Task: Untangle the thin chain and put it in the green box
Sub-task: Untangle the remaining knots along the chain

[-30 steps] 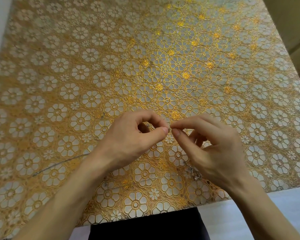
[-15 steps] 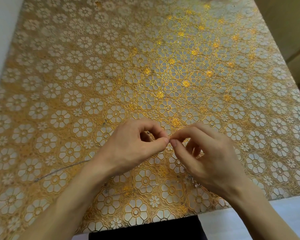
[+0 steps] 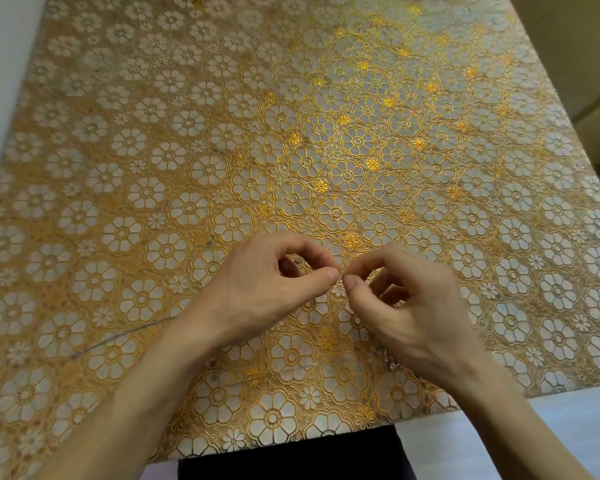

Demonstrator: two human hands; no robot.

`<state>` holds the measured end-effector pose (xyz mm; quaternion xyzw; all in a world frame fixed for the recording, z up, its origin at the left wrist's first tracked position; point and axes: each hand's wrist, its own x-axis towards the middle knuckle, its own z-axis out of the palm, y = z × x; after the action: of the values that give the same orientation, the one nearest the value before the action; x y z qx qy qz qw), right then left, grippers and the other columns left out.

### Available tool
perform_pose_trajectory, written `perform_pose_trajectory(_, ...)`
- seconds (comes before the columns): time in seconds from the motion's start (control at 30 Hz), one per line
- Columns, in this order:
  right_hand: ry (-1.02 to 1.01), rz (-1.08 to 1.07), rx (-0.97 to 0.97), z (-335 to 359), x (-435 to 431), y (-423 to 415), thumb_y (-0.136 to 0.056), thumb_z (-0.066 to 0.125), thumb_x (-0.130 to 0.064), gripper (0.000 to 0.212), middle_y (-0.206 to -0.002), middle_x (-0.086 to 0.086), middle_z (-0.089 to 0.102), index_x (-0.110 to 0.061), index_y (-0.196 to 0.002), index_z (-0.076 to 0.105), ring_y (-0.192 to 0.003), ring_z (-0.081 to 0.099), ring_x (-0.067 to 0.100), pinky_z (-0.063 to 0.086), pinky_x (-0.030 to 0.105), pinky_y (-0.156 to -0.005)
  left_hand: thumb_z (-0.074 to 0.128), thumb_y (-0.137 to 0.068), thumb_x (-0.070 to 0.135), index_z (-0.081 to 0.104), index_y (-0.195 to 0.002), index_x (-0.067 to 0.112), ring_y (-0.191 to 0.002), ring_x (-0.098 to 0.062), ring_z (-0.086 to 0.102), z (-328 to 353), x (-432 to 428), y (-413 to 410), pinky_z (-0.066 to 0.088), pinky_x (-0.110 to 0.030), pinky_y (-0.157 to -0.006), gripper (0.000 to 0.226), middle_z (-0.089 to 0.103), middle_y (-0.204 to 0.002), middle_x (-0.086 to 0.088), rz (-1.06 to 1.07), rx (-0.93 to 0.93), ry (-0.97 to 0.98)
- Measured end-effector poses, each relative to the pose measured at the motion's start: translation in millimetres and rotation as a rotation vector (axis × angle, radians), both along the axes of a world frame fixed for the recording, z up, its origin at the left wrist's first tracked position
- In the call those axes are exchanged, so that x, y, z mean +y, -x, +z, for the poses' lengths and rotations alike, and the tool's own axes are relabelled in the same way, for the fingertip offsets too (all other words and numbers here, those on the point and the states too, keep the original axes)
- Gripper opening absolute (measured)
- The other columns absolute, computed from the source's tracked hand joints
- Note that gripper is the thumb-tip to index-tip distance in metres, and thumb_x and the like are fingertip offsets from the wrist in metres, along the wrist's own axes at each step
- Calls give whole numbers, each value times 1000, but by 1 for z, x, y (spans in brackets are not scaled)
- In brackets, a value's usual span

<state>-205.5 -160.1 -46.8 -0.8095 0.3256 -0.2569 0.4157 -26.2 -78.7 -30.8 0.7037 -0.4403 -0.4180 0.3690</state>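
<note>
My left hand [image 3: 267, 289] and my right hand [image 3: 406, 306] meet fingertip to fingertip just above the table, near its front edge. Each pinches the thin silver chain between thumb and forefinger; the pinched stretch is too fine to make out. A loose length of the chain [image 3: 118, 337] trails leftward across the cloth from under my left wrist. A small tangled clump of chain [image 3: 383, 356] shows under my right palm, partly hidden. No green box is in view.
The table wears a gold-and-white floral lace cloth [image 3: 291, 133] that fills most of the view. Its front edge runs just below my wrists, with a dark garment [image 3: 291, 459] and pale floor beyond. A white wall borders the left side.
Both hands keep their pinch with only small finger shifts. The view has tilted, so the hands sit a little lower in the frame and more of the far table shows.
</note>
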Motion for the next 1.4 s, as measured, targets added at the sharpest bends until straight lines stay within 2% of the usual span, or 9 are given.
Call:
perform_pose_trajectory(0.1, -38, -21, -17, -2, 2, -1, -84, 70, -21, 4, -78, -16, 63, -23, -83, 68, -61, 61, 15, 44, 21, -51, 80, -83, 36, 71, -96, 39, -61, 0, 59, 3, 2, 1, 40, -10, -58, 16, 68, -93, 19, 39, -24, 63)
perform_pose_trajectory(0.2, -92, -41, -32, -5, 4, 0, -85, 69, -23, 3, -74, -21, 60, -25, -84, 67, -56, 58, 13, 40, 18, -52, 79, -81, 38, 70, -89, 37, -70, -5, 64, 1, 6, 2, 42, -13, -59, 12, 65, -99, 17, 40, -138, 143)
perform_pose_trajectory(0.33, -36, -51, -44, -4, 5, -2, -86, 67, -29, 3, -77, -21, 59, -26, -86, 66, -58, 59, 13, 42, 18, -55, 75, -79, 39, 74, -84, 34, -73, -11, 64, -1, 9, 4, 39, -7, -63, 7, 63, -102, 15, -7, -270, 210)
perform_pose_trajectory(0.47, 49, -54, -22, -4, 6, -4, -87, 69, -24, 3, -86, -17, 63, -25, -87, 67, -62, 61, 10, 48, 22, -55, 74, -81, 39, 75, -85, 33, -71, -11, 63, -2, 8, 4, 37, -5, -64, 8, 62, -101, 15, -23, -331, 252)
perform_pose_trajectory(0.7, 54, -58, -10, -5, 7, -6, -87, 69, -23, 2, -87, -17, 64, -21, -87, 68, -63, 61, 8, 45, 15, -57, 68, -82, 42, 73, -83, 32, -66, -8, 61, -8, 5, 5, 49, -24, -57, 11, 61, -101, 16, -52, -423, 278)
perform_pose_trajectory(0.87, 86, -38, 7, -4, 9, -9, -87, 69, -23, 3, -85, -16, 64, -21, -87, 69, -61, 60, 8, 44, 15, -57, 67, -82, 44, 71, -84, 34, -63, -5, 58, -9, 9, 7, 52, -31, -59, 11, 59, -102, 17, -44, -463, 288)
perform_pose_trajectory(1.17, 82, -61, 1, -4, 9, -9, -86, 70, -23, 3, -84, -18, 64, -21, -87, 69, -62, 61, 8, 44, 14, -56, 65, -85, 44, 70, -89, 33, -63, -10, 59, -6, 10, 8, 52, -35, -54, 13, 58, -108, 15, -54, -559, 320)
perform_pose_trajectory(1.4, 75, -75, 8, -4, 10, -9, -86, 70, -24, 2, -84, -19, 64, -22, -86, 69, -62, 61, 8, 44, 14, -56, 66, -82, 44, 71, -84, 32, -65, -4, 56, -9, 8, 9, 53, -35, -57, 13, 58, -104, 15, -22, -519, 332)
